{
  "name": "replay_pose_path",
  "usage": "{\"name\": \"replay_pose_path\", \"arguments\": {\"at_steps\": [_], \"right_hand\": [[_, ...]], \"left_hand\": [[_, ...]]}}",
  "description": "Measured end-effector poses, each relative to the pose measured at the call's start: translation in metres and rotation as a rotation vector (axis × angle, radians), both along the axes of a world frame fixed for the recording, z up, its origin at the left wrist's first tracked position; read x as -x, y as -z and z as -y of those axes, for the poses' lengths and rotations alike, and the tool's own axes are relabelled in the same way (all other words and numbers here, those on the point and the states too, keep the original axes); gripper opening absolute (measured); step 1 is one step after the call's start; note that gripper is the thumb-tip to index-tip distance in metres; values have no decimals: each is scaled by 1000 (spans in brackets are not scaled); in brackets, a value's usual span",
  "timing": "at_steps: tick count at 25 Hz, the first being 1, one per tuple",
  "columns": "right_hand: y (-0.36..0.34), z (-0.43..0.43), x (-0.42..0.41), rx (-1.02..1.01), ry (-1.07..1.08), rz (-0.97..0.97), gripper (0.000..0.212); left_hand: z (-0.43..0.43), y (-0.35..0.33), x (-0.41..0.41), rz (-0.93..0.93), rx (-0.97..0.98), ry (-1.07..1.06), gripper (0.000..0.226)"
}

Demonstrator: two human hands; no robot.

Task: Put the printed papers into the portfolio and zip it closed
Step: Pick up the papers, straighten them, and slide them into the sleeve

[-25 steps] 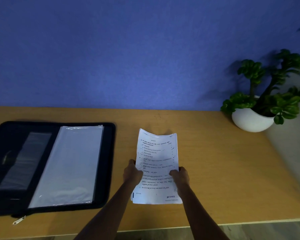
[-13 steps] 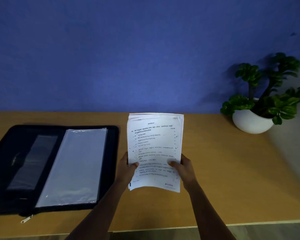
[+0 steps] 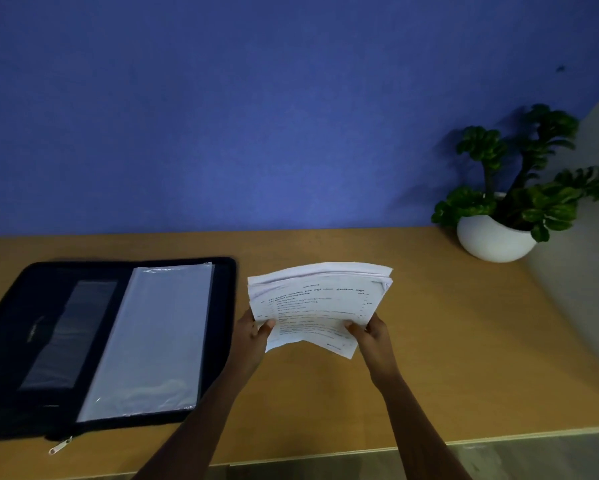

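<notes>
- Papers (image 3: 320, 306) are gripped at their near edge by both hands and held clear of the wooden desk (image 3: 447, 358); the left hand (image 3: 253, 336) is clenched on the near-left corner, the right hand (image 3: 372, 336) on the near-right corner.
- Compared with half a second ago, when the stack was held upright, it is now tipped back and flatter, and its far edge is fanned so that separate sheets can be seen.
- A second ago the stack was lying on the desk; it has since been lifted.
- The portfolio (image 3: 24, 306) lies open on the desk to the left of the papers, with a clear plastic sleeve (image 3: 152, 341) uppermost on its right half and its zip pull (image 3: 60, 445) at the near edge.
- Nothing has been inserted yet; it is judged that the sheets are being squared before being carried left, and loose pages could slip.
</notes>
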State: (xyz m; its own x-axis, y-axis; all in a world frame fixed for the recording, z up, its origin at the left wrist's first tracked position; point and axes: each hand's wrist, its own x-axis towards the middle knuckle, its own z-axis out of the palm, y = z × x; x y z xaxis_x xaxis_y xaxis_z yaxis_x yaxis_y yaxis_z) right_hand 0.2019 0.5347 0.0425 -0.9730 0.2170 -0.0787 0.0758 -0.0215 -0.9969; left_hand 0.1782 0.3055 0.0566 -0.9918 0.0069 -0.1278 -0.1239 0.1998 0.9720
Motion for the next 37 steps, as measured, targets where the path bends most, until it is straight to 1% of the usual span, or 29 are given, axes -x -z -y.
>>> {"name": "replay_pose_path", "arguments": {"at_steps": [4,7,11,13,16,22,25,29,33,35,37], "right_hand": [[1,3,-2,-26,24,-16,31],[0,5,-3,-29,40,-34,33],[0,1,-6,-37,52,-43,35],[0,-3,-8,-38,64,-41,37],[-2,-6,-8,-62,66,-44,33],[-8,-4,-4,-106,66,-81,41],[-2,-4,-5,-111,75,-67,36],[7,-6,-7,-144,63,-23,30],[9,-9,-5,-251,91,-8,22],[5,-12,-2,-301,86,-10,15],[-5,-14,4,-307,59,-9,11]], "left_hand": [[-4,-2,-3,-134,116,0,38],[-2,-1,2,-131,220,-52,38],[3,6,4,-113,200,-41,36],[3,4,3,-109,160,-33,40],[1,-1,4,-140,118,-8,46],[0,-5,7,-215,173,14,34],[-1,-2,7,-223,233,27,32],[-1,-1,10,-210,263,18,31],[3,-6,18,-227,352,-31,20],[4,-10,25,-181,350,-48,12],[4,-15,33,-74,346,-50,9]]}}
